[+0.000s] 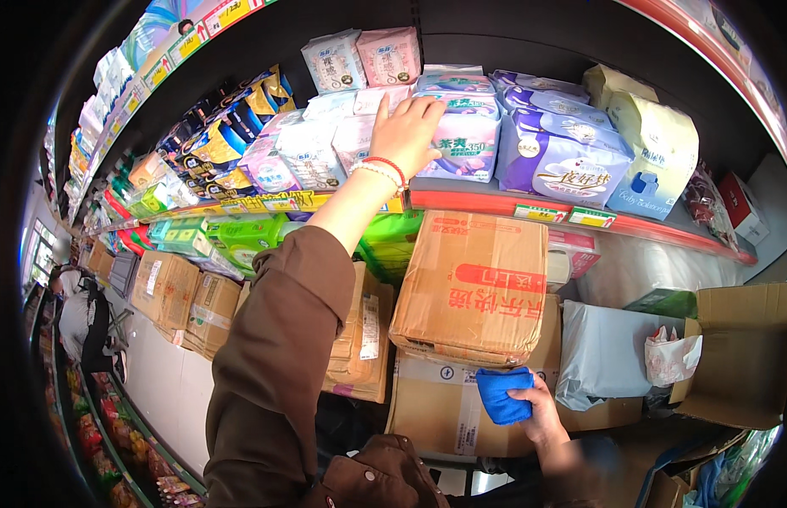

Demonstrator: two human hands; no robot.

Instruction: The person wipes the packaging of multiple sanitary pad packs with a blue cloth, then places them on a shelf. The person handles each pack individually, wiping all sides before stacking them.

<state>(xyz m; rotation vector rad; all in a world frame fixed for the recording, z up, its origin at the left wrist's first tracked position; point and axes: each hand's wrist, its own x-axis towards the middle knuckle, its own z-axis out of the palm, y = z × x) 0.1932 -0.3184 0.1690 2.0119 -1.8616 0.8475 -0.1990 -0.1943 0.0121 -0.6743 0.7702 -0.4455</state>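
Note:
My left hand (406, 131) reaches up to the shelf, fingers apart, touching the tops of soft packs. Pale pink sanitary pad packs (353, 140) lie under and beside it, and a pink-and-green pack (467, 146) is at its right. Whether its fingertips press on any pack is hidden. A beaded red bracelet (385, 165) circles that wrist. Lower down, my right hand (541, 411) is closed round a folded blue cloth (504, 396), in front of a taped cardboard box (474, 284).
Purple packs (563, 152) and a yellow-and-blue pack (651, 152) continue the shelf row rightward. The red shelf edge (469, 201) carries price tags. Stacked cartons (358, 339), a grey plastic parcel (609, 351) and an open carton (740, 356) crowd below. Another person (76, 317) is far left in the aisle.

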